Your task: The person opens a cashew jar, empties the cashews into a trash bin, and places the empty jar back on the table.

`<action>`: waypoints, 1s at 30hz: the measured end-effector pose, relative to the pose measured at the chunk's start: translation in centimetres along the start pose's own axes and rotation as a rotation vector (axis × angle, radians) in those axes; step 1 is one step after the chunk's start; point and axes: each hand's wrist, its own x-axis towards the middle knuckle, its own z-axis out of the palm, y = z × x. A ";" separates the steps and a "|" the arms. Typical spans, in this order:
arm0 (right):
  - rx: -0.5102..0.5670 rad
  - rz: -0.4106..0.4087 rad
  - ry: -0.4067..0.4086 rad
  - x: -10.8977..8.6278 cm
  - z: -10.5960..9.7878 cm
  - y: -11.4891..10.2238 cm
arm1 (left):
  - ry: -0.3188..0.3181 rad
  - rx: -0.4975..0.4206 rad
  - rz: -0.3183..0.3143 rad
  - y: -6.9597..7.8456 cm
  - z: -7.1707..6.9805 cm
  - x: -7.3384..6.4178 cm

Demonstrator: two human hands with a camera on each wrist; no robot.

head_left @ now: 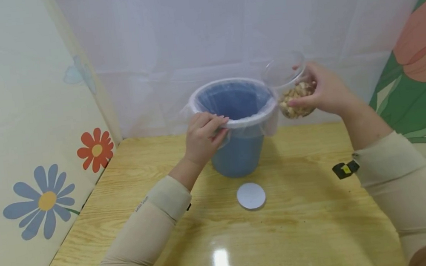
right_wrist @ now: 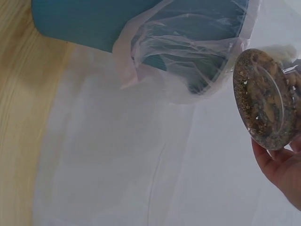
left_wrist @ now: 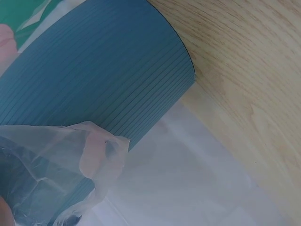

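A blue trash can (head_left: pixel 236 156) with a white rim and a thin clear bag (head_left: pixel 271 121) folded over it stands on the table. My left hand (head_left: pixel 204 136) grips its near left rim, fingers over the edge and thumb outside on the bag. Beside the right rim, my right hand (head_left: pixel 326 90) holds a clear jar (head_left: pixel 283 75) partly filled with tan, nut-like pieces (head_left: pixel 297 99). The jar leans with its open mouth up and toward the can. In the right wrist view, the jar's round base (right_wrist: pixel 263 99) shows brown pieces and fine crumbs through the plastic.
A round white lid (head_left: pixel 251 196) lies flat on the wood-grain table (head_left: pixel 307 235) in front of the can. White sheeting (head_left: pixel 203 27) hangs close behind. Flower-printed panels (head_left: pixel 46 200) stand at the left and right sides.
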 end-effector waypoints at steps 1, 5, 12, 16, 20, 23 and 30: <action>-0.009 0.000 -0.004 0.1 0.0 -0.2 | 0.000 -0.002 0.001 0.0 0.0 0.0; -0.034 0.005 -0.028 0.4 -0.2 -1.0 | -0.004 -0.010 0.006 0.0 0.0 0.2; -0.127 0.041 -0.068 1.0 -0.5 -1.9 | 0.001 -0.018 0.009 0.0 0.0 0.3; -0.184 0.018 -0.079 1.4 -0.5 -2.2 | 0.009 -0.012 0.003 0.0 0.0 0.1; -0.199 -0.005 -0.099 2.0 -0.5 -2.5 | 0.006 -0.011 -0.004 -0.1 -0.1 0.0; -0.214 -0.010 -0.129 2.5 -0.5 -2.8 | 0.008 -0.011 -0.005 -0.1 -0.1 -0.1; -0.317 -0.019 -0.199 3.5 -0.9 -3.7 | 0.010 -0.010 -0.006 0.0 -0.3 0.1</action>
